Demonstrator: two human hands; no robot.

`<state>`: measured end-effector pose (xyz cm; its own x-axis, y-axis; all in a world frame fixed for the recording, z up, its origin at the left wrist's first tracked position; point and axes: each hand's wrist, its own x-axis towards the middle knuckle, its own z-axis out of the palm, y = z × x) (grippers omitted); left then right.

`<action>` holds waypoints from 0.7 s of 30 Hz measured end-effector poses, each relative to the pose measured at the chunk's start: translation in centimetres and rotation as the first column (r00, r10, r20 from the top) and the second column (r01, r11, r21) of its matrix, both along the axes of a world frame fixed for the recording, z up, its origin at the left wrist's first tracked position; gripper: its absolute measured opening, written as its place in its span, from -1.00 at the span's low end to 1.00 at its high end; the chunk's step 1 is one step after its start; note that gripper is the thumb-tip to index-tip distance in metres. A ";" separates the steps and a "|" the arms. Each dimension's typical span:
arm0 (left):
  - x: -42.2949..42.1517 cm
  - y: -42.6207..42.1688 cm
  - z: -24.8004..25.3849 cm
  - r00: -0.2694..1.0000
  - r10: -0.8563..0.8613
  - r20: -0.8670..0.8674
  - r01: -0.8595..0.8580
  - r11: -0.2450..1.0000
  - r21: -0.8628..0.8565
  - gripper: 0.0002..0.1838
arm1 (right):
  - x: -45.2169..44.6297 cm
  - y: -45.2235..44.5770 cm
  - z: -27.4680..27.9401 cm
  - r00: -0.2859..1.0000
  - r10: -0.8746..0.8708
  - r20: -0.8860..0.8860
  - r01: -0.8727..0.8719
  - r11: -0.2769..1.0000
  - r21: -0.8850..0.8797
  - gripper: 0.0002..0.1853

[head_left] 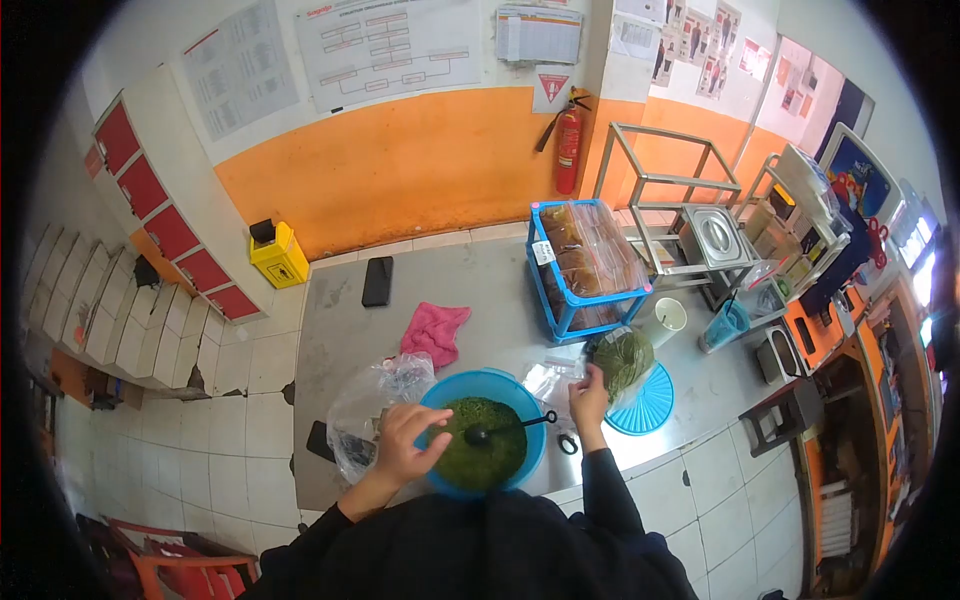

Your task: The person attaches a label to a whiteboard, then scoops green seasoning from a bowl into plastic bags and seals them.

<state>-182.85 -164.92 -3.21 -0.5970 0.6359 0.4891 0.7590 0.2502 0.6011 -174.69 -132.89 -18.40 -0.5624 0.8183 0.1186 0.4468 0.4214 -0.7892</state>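
Note:
A blue basin (530,388) of loose green shredded or powdery stuff (490,412) stands at the table's near edge, with a black ladle (480,435) resting in it. Over the basin's left rim is my left hand (405,445), fingers spread and holding nothing. My right hand (588,400) is closed at the left side of a clear plastic bag packed with green stuff (622,362); its grip is partly hidden. That bag sits at the upper edge of a round blue ribbed lid (642,405). Flat clear plastic bags (552,382) lie between basin and hand.
A crumpled clear plastic bag (360,405), pink cloth (434,332) and phone (377,282) lie on the metal table (480,300). Behind the green bag stand a blue crate (585,270) of packaged food, a white cup (665,318) and a blue jug (725,325). Black tape (568,444) lies near my right wrist.

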 end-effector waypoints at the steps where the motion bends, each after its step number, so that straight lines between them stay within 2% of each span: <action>1: 0.3 0.2 0.0 1.000 0.005 0.001 -0.005 1.000 0.003 -0.70 | 0.1 -0.4 1.7 1.000 0.005 0.001 -0.005 1.000 0.003 -0.53; 2: 0.7 0.5 0.2 0.961 -0.059 0.269 0.062 0.998 -0.003 -0.63 | 0.0 -1.2 4.0 0.980 0.042 -0.197 -0.048 0.999 -0.024 -0.63; 3: 1.0 0.8 0.2 0.848 -0.116 0.516 0.129 0.992 0.010 -0.55 | 0.2 -2.1 6.3 0.919 0.071 -0.387 -0.095 0.995 -0.043 -0.73; 4: 1.0 1.1 -0.3 0.848 -0.113 0.517 0.125 0.992 0.012 -0.55 | 0.6 -3.0 8.4 0.876 0.224 -0.426 -0.157 0.970 0.187 -0.84; 5: 0.8 1.5 -1.3 0.621 -0.278 0.732 0.208 0.960 0.189 -0.42 | 1.2 -4.4 11.9 0.803 0.409 -0.434 -0.241 0.888 0.391 -0.83; 6: 0.8 1.9 -1.8 0.323 -0.434 0.841 0.227 0.898 0.376 -0.28 | 1.6 -6.0 14.8 0.709 0.580 -0.400 -0.295 0.760 0.580 -0.82; 7: 1.0 2.3 -1.7 0.324 -0.433 0.841 0.223 0.899 0.377 -0.28 | 2.0 -7.6 15.2 0.659 0.679 -0.324 -0.377 0.671 0.639 -0.77; 8: 1.3 2.8 -1.6 0.130 -0.524 0.842 0.120 0.851 0.511 -0.21 | 2.8 -9.2 16.1 0.637 0.739 -0.219 -0.438 0.581 0.686 -0.75; 9: 1.5 3.2 -1.5 -0.059 -0.612 0.788 -0.009 0.790 0.613 -0.15 | 3.2 -10.4 16.6 0.561 0.812 -0.163 -0.523 0.500 0.691 -0.74; 10: 1.6 3.5 -1.5 -0.088 -0.634 0.768 -0.091 0.773 0.627 -0.25 | 3.6 -10.8 16.7 0.518 0.856 -0.014 -0.602 0.376 0.705 -0.75; 11: 1.4 3.4 -1.7 -0.086 -0.635 0.767 -0.093 0.772 0.629 -0.25 | 3.8 -11.0 17.3 0.515 0.857 -0.013 -0.603 0.373 0.705 -0.75; 13: 0.8 3.1 -2.4 0.206 -0.353 0.912 0.018 0.934 0.358 -0.44 | 4.3 -11.5 18.6 0.412 0.909 -0.064 -0.760 0.382 0.526 -0.68; 14: 0.9 2.9 -2.3 0.207 -0.351 0.913 0.012 0.934 0.356 -0.44 | 4.3 -11.1 19.1 0.394 0.914 -0.099 -0.772 0.388 0.504 -0.62; 15: 1.1 2.7 -2.0 0.302 -0.290 0.908 0.072 0.957 0.281 -0.56 | 4.1 -11.2 19.1 0.390 0.915 -0.102 -0.774 0.386 0.501 -0.62; 16: 1.4 2.5 -1.6 0.397 -0.231 0.888 0.124 0.972 0.198 -0.68 | 4.0 -11.4 19.1 0.468 0.868 -0.163 -0.764 0.491 0.418 -0.63; 17: 1.6 2.3 -1.3 0.396 -0.227 0.890 0.122 0.973 0.194 -0.68 | 3.9 -11.6 19.0 0.546 0.810 -0.215 -0.741 0.586 0.327 -0.63; 18: 1.9 2.1 -0.9 0.551 -0.180 0.815 0.148 0.982 0.117 -0.72 | 3.5 -12.0 18.2 0.608 0.781 -0.142 -0.703 0.613 0.360 -0.72; 19: 2.1 2.0 -0.5 0.690 -0.140 0.710 0.162 0.986 0.037 -0.73 | 3.4 -11.9 17.4 0.609 0.780 -0.143 -0.703 0.614 0.359 -0.72; 21: 2.5 2.0 0.5 0.723 -0.125 0.679 0.122 0.991 0.053 -0.70 | 3.1 -12.0 16.6 0.498 0.854 -0.148 -0.846 0.516 0.132 -0.80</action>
